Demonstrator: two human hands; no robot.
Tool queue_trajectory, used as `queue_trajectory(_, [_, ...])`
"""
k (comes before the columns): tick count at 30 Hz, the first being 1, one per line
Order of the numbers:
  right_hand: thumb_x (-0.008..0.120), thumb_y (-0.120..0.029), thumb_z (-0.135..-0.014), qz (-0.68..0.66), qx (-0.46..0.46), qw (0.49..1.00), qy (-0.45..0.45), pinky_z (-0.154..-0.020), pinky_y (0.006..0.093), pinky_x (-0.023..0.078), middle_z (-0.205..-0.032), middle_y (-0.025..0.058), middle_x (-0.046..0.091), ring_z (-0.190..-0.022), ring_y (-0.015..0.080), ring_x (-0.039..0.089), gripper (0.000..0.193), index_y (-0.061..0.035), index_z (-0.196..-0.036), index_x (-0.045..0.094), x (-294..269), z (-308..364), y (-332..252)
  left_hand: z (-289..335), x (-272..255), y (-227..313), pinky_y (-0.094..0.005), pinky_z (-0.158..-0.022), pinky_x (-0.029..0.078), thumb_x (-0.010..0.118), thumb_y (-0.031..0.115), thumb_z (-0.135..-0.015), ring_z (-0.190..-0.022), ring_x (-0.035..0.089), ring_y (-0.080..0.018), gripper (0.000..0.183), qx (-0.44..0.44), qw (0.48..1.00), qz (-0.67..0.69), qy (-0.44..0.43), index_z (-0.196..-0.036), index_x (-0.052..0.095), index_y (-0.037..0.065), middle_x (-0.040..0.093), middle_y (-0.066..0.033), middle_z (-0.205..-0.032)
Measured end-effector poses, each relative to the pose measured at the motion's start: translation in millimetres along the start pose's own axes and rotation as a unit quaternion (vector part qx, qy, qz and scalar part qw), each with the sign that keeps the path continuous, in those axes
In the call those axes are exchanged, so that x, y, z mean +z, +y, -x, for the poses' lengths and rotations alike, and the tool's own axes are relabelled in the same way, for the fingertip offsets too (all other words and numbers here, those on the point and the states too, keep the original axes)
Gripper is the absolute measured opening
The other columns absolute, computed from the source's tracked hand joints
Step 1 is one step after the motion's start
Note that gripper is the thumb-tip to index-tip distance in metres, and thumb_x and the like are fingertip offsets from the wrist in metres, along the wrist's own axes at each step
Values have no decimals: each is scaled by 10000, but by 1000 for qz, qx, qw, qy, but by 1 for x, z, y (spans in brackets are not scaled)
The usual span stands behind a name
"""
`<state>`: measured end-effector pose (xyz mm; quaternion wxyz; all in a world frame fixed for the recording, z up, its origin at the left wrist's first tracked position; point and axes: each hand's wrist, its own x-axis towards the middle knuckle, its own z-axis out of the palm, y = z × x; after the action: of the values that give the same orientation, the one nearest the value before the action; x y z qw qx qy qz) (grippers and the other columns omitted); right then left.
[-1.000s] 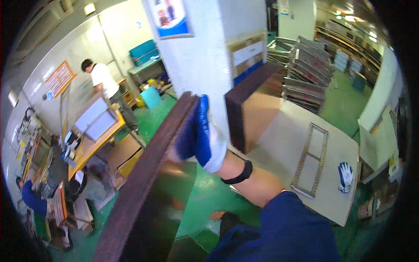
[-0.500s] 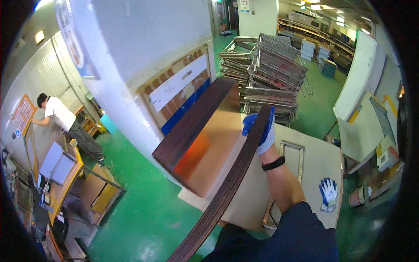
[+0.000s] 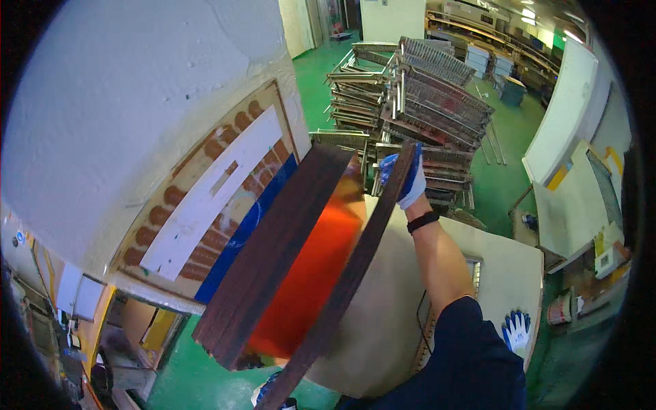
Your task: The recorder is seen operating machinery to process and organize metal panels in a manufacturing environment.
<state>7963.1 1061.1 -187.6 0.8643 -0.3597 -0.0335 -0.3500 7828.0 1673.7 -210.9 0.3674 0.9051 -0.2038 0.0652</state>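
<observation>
A thin stack of dark-edged panels (image 3: 338, 290), held on edge, slants from the middle of the view down to its lower edge. At its far end my right hand (image 3: 412, 179), in a white and blue glove, is closed around it. Only a bit of my left hand (image 3: 261, 393), gloved alike, shows at the bottom, on the near end of the thin stack; its fingers are mostly hidden. Left of this stands a thicker stack of dark-edged panels (image 3: 277, 256), its right side a shiny copper-orange face (image 3: 311, 273). A gap separates the two stacks at their tops.
Below is a pale tabletop (image 3: 506, 253) with a metal frame (image 3: 473, 266) and a loose glove (image 3: 517, 330). Metal racks (image 3: 437, 102) are piled beyond it. A white pillar (image 3: 171, 102) with a mounted board rises at left. A bench (image 3: 574, 212) stands at right.
My view has swung left and closer to the pillar; the person at left is out of sight. The thicker stack looms larger, and my left glove has come into view at the bottom.
</observation>
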Motion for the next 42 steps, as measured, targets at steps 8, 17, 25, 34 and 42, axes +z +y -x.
queue_trajectory(8, [517, -467, -1012, 147, -1, 983, 112, -667, 236, 445, -830, -26, 627, -724, 82, 559, 437, -70, -951, 687, -49, -27, 78, -19, 31, -13, -448, -750, 462, 703, 260, -813, -822, 602, -300, 236, -117, 991, -60, 32, -879, 636, 44, 646, -141, -849])
queue_trajectory(17, [435, -357, -1056, 221, -128, 906, 339, -902, 300, 483, -1126, 63, 673, -971, 158, 623, 413, -43, -1253, 616, -12, 23, 57, -7, -76, -16, -360, -1015, 415, 501, -109, -808, -1401, 386, -312, 818, -112, 975, 191, 24, -1541, 169, 34, 340, -199, -1553])
queue_trajectory(25, [371, -437, -1061, 209, -99, 933, 274, -837, 320, 476, -1124, 103, 660, -951, 183, 624, 475, -56, -1264, 570, 90, 191, 55, 87, -125, -46, -304, -964, 423, 544, -40, -826, -1344, 450, -260, 719, -208, 935, 277, 83, -1506, 318, 27, 440, -173, -1482])
queue_trajectory(34, [359, -426, -1067, 245, 175, 900, -314, -580, 276, 512, -781, 153, 702, -645, 169, 653, 585, 81, -1062, 652, 417, 485, 169, 294, -289, -20, -407, -982, 466, 673, 198, -919, -1125, 605, -270, 494, -189, 887, 195, 372, -1332, 535, -36, 628, -170, -1252])
queue_trajectory(42, [355, -679, -956, 15, 353, 708, -611, -452, 255, 585, -1507, 178, 370, -1073, 277, 635, 847, -116, -1563, 176, 618, 665, 201, 486, -395, 34, -292, -900, 474, 491, -69, -880, -1241, 546, -200, 535, -278, 769, -61, 573, -1411, 449, -27, 592, -132, -1310])
